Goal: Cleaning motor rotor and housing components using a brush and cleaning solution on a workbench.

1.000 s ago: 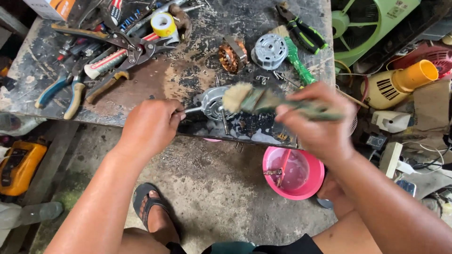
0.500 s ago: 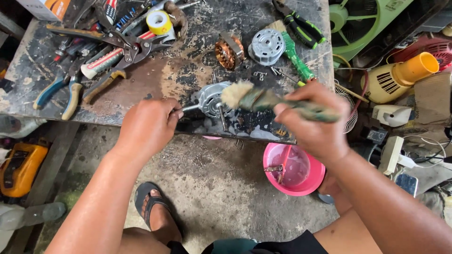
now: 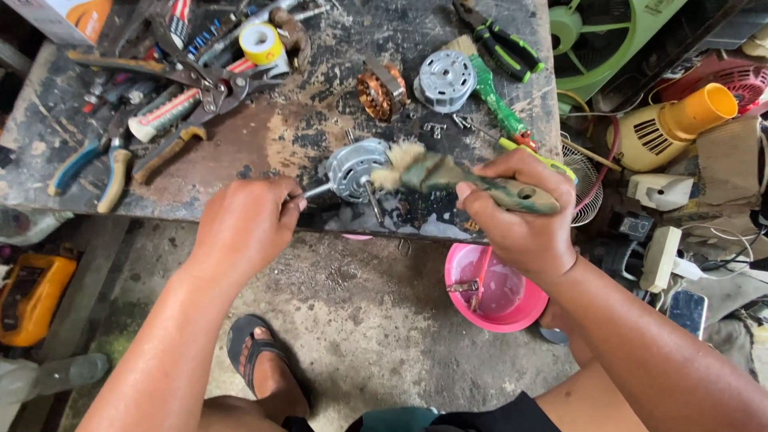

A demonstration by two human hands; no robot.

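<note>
Motor housing (image 3: 352, 168), a round silver casting with its shaft pointing left, sits at the near edge of my scarred workbench (image 3: 272, 136), between my two hands. My left hand (image 3: 244, 228) is closed around the shaft end, fingers curled tight, knuckles up. My right hand (image 3: 520, 220) is clenched on the paint-smeared handle of an old brush (image 3: 448, 174), its frayed pale bristles touching the housing's right side.

At the bench's far left corner lies a white cardboard box (image 3: 60, 18) with an orange patch; beside the tools, a red-and-white striped tube (image 3: 164, 112) lies on its side near a yellow roll of tape (image 3: 262, 42). A copper-wound stator (image 3: 380, 86) and a second silver end cap (image 3: 445, 80) rest further back, next to a green-handled screwdriver (image 3: 496, 100). Below the bench edge, a pink plastic bowl (image 3: 496, 292) stands on the concrete floor, just beside my right wrist.

Compared with half a second ago, the brush head has slid off the top of the housing to its right side, and my right hand has dropped slightly; my left hand has kept its grip.

Both forearms reach forward from below, the left one straight, the right angled inward with the wrist bent.
</note>
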